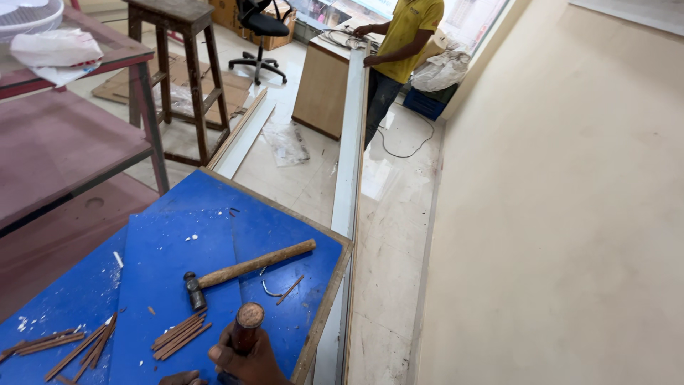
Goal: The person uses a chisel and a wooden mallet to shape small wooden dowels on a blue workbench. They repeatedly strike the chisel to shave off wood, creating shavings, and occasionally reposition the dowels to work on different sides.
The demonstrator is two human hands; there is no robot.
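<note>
My right hand [246,363] is at the bottom edge, closed round a tool with a round-topped brown wooden handle [249,319] that stands upright over the blue board [178,242]. Only a knuckle of my left hand [182,378] shows at the bottom edge, just left of the right hand. A hammer [246,269] with a wooden handle lies on the board just beyond my hands, its steel head to the left. Thin brown wooden strips [179,335] lie in small bundles left of my hands. One loose strip [290,289] and a bent nail [269,289] lie near the hammer.
A long pale metal profile [349,157] runs from the board's right edge to a person in a yellow shirt [402,39] at a wooden counter [324,85]. A reddish shelf rack [64,142], wooden stool [182,71] and office chair [260,32] stand at left and behind.
</note>
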